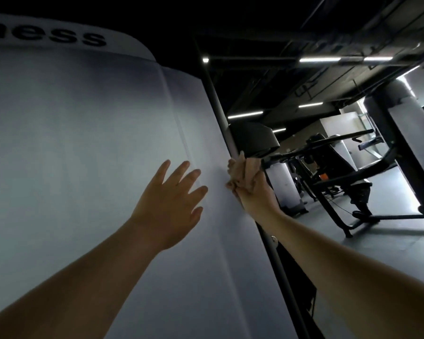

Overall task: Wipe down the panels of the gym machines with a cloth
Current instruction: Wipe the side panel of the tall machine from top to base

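Note:
A tall white machine panel (83,143) fills the left and middle of the view, with dark lettering ending in "ness" near its top. My left hand (169,199) lies flat against the panel, fingers straight and spread. My right hand (252,192) grips a crumpled pale pink cloth (240,172) and presses it on the panel's right edge, beside a dark upright post (220,113).
A black housing (257,140) juts out just right of the cloth. Further right stand a black bench machine (340,182) and a white-clad column (402,133) on a grey floor (353,241). Dark ceiling with strip lights above.

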`<state>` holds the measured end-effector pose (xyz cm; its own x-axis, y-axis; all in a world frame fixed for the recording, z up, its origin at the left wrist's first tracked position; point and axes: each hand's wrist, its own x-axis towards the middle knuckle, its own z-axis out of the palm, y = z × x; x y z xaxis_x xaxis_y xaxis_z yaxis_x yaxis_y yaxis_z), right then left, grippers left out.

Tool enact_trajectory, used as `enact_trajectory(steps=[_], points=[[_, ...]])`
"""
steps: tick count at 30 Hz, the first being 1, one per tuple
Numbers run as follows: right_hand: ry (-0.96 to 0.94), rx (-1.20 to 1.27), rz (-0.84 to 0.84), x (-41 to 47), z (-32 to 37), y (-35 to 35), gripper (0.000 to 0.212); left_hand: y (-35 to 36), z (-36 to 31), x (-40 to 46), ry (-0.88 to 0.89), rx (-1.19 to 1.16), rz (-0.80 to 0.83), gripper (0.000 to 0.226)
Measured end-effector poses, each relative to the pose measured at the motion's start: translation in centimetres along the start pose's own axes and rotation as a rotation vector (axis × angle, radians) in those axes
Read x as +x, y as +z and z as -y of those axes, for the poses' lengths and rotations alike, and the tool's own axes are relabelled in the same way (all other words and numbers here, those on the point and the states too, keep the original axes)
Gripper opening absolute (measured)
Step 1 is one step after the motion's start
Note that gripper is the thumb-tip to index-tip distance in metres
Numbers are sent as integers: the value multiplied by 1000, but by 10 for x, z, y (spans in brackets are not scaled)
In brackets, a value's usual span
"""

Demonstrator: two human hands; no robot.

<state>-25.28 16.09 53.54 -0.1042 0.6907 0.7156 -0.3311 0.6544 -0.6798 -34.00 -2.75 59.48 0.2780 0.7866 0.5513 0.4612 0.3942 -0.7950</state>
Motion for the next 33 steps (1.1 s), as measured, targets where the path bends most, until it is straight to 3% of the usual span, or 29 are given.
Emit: enact_trajectory(steps=[4, 8, 11, 13, 15, 22, 25, 27, 30, 31, 33], points=[[-58, 40, 72, 28, 31, 3, 34, 1, 2, -1, 10, -57, 27, 56], [-31, 70, 92, 7, -3, 1, 33, -3, 2, 1, -7, 26, 83, 81], [-10, 122, 70, 8, -3, -1, 34, -6, 9, 9, 57, -43, 19, 58], [26, 203, 77, 18, 6, -1, 33, -8, 24, 17, 98, 42, -8, 49], [36, 221, 101, 29, 18, 1, 32, -18, 41, 26, 87, 65, -83, 48], [37, 167, 100, 89, 83, 7, 31, -34, 68, 44, -36, 146, -5, 53], [-9, 133, 113, 105, 119, 9, 6, -29, 72, 43, -46, 107, -20, 53], [-19, 100, 134, 106, 142, 14, 19, -29, 72, 42, -44, 90, -40, 53], [-45, 162, 99, 122, 147, 18, 13, -29, 72, 41, -35, 63, -37, 52], [-67, 158, 103, 123, 152, 19, 24, -29, 73, 41, -33, 55, -44, 52], [-21, 193, 103, 136, 157, 21, 8, -27, 73, 41, -30, 35, -63, 52]])
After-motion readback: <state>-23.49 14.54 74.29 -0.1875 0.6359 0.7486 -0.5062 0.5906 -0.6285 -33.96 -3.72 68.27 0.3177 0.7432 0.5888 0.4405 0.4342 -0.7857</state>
